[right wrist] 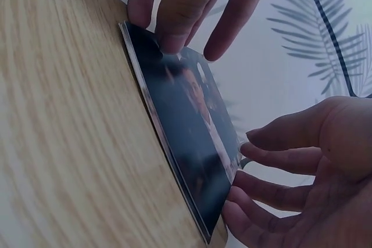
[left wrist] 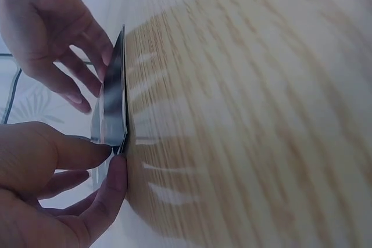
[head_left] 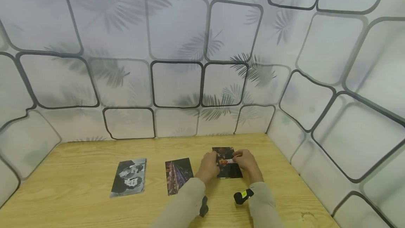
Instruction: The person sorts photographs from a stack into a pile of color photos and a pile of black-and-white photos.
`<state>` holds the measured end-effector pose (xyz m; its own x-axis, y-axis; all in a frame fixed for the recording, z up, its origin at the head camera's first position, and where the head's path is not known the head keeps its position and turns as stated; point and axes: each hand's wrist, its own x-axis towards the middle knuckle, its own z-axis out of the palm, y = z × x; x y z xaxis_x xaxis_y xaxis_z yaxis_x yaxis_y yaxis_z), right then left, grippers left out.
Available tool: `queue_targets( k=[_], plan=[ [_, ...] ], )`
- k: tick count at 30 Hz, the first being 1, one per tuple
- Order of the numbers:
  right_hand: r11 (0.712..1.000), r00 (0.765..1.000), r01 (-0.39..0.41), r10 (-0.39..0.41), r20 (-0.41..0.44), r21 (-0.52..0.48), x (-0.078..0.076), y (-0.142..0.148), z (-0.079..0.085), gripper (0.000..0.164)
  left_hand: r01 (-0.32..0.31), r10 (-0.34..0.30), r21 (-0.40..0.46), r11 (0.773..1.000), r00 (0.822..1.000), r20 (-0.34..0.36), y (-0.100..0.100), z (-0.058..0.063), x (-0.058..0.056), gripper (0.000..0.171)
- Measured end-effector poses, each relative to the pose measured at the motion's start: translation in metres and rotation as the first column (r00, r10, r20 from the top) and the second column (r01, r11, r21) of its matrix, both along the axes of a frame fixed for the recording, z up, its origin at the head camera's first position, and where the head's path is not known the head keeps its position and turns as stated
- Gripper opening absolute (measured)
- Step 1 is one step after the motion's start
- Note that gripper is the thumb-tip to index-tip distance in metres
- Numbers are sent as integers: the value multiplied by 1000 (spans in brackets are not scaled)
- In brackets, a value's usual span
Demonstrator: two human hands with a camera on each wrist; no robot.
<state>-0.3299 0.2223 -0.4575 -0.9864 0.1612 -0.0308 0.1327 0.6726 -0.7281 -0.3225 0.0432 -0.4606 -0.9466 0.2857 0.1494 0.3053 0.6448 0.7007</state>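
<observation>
A small stack of glossy photos [head_left: 228, 170] lies near the back right of the table, its top one dark with a person in a white shirt. My left hand [head_left: 209, 166] pinches its left side; in the left wrist view the thumb [left wrist: 87, 150] is on top and the index finger [left wrist: 113, 185] at the edge. My right hand [head_left: 248, 163] holds the opposite side by the fingertips. In the right wrist view, layered edges show along the near side of the stack [right wrist: 174, 169], which is close over the wood.
Left of the hands lies a photo of a colourful lit crowd scene [head_left: 178, 173], partly behind the left forearm. Farther left is a black-and-white photo [head_left: 129, 177] of two people. Patterned fabric walls [head_left: 177, 84] enclose the wooden table [head_left: 79, 182] at the back and sides.
</observation>
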Motion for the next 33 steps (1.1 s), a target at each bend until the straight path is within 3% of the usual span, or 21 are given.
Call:
queue_targets(
  k=[7, 23, 29, 33],
  plan=[
    [1000, 1000, 5, -5, 4, -21, 0, -2, 0, 32, -12, 13, -32, 999, 1000, 25, 0, 2, 1, 43],
    [1000, 1000, 23, -23, -2, 3, 0, 2, -2, 35, 39, -39, 56, 998, 999, 9, -9, -3, 5, 38],
    [998, 998, 14, -11, -54, 60, 0, -5, 4, 35, 55, -60, 116, 992, 998, 33, -20, -4, 5, 43],
    [1000, 996, -31, 31, -83, 3, 0, -18, 13, 33, 81, -86, 140, 987, 996, 30, -35, 1, 7, 34]
  ],
)
